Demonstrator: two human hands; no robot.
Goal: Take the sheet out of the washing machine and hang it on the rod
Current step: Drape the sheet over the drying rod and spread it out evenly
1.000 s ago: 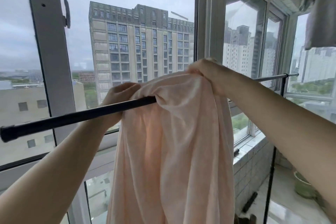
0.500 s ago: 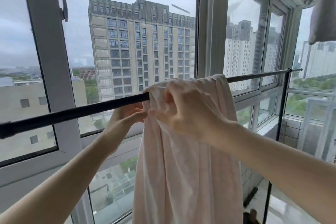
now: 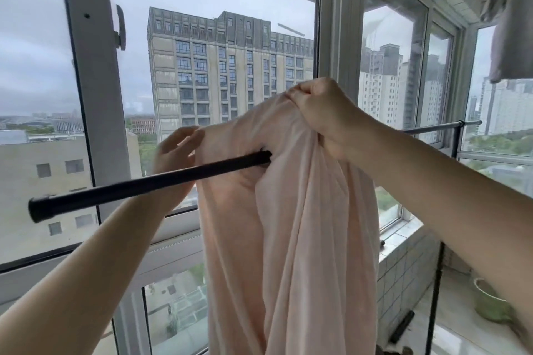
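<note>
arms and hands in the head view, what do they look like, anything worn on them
Both arms are bare as far as the frame shows: no sleeve, watch or bracelet on either forearm. The left hand and the right hand wear no gloves, and no rings can be seen on the parts that show. The left hand is slightly blurred, so fine detail there is unclear.

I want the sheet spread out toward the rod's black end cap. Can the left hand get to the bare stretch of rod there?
Probably yes. The left hand sits behind the rod at the sheet edge, and nothing hangs on that bare stretch.
</note>
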